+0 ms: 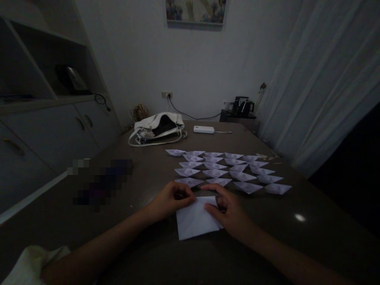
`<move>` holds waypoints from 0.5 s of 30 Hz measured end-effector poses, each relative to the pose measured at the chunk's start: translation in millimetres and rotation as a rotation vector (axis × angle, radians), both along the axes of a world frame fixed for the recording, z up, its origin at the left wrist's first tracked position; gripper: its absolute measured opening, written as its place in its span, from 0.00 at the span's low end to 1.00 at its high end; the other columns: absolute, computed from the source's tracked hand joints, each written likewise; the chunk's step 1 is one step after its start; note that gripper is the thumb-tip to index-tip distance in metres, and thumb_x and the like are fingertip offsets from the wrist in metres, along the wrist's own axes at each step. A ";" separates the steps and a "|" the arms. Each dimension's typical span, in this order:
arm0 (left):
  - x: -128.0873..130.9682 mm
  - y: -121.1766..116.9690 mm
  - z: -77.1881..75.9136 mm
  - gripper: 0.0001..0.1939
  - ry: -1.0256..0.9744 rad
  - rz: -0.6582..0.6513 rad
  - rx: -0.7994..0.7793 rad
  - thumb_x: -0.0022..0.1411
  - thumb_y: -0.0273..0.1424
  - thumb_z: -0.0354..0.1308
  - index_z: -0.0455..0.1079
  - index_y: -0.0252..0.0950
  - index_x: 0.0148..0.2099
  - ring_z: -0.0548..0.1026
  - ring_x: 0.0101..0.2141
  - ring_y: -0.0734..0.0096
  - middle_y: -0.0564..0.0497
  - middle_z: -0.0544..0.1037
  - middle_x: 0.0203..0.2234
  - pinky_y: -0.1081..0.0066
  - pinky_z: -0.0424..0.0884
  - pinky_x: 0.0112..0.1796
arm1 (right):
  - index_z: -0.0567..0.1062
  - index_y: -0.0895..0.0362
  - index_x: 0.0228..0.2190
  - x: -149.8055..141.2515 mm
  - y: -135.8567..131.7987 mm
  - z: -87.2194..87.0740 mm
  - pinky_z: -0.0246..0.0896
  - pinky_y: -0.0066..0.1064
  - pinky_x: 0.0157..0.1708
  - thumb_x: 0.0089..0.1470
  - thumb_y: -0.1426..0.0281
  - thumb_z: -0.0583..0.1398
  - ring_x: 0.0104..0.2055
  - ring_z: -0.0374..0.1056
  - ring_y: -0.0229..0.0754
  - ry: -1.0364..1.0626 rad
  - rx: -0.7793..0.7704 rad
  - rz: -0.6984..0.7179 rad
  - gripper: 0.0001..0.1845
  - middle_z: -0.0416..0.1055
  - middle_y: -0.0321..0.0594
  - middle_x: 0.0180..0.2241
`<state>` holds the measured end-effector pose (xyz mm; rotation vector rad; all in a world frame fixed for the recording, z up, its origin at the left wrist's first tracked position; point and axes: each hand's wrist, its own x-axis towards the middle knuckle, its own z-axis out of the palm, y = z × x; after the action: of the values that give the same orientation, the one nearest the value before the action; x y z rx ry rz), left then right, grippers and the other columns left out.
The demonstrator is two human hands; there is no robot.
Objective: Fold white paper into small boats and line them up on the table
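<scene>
A white sheet of paper [196, 221], roughly square and seemingly folded, is held up at its far edge above the brown table. My left hand [172, 200] pinches its upper left corner between thumb and fingers. On the upper right side, my right hand [227, 208] grips the paper with the thumb on the near face and fingers behind, the index finger stretched out. Just beyond my hands stand several rows of small folded paper boats [215, 173], white and alike. The fingers behind the paper are partly hidden.
At the table's [148, 174] far end lie a white handbag [160, 128] and a white power bank [203, 130] with a short cable. A blurred dark patch [103, 184] covers the left side. Kettles stand on a left shelf and a small back-right stand [237, 115].
</scene>
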<state>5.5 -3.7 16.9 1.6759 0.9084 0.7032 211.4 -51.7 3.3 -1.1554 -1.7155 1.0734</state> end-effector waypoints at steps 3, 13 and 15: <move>-1.8 -0.5 -1.2 0.09 0.007 -0.039 -0.019 0.53 0.35 0.64 0.75 0.33 0.28 0.71 0.25 0.72 0.52 0.75 0.22 0.74 0.65 0.28 | 0.69 0.53 0.49 -0.8 -1.5 0.6 0.52 0.24 0.19 0.54 0.72 0.60 0.20 0.60 0.35 0.001 -0.002 0.034 0.20 0.64 0.29 0.20; -1.3 -1.7 -1.0 0.09 -0.007 -0.077 -0.071 0.53 0.35 0.65 0.76 0.34 0.28 0.69 0.23 0.74 0.55 0.74 0.20 0.76 0.63 0.26 | 0.69 0.53 0.48 -0.5 -0.7 0.5 0.46 0.23 0.18 0.53 0.72 0.60 0.18 0.56 0.34 -0.050 -0.014 0.059 0.19 0.60 0.28 0.18; -0.4 -2.4 0.1 0.09 -0.020 -0.067 -0.077 0.52 0.35 0.65 0.76 0.34 0.28 0.69 0.23 0.75 0.54 0.74 0.20 0.76 0.62 0.25 | 0.69 0.53 0.48 -1.1 -0.5 -0.7 0.49 0.23 0.18 0.53 0.71 0.61 0.19 0.58 0.34 -0.014 -0.038 0.063 0.19 0.62 0.29 0.19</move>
<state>5.2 -6.1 17.0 1.6211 0.8510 0.6317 210.3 -52.2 2.6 -1.1417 -1.7598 1.1429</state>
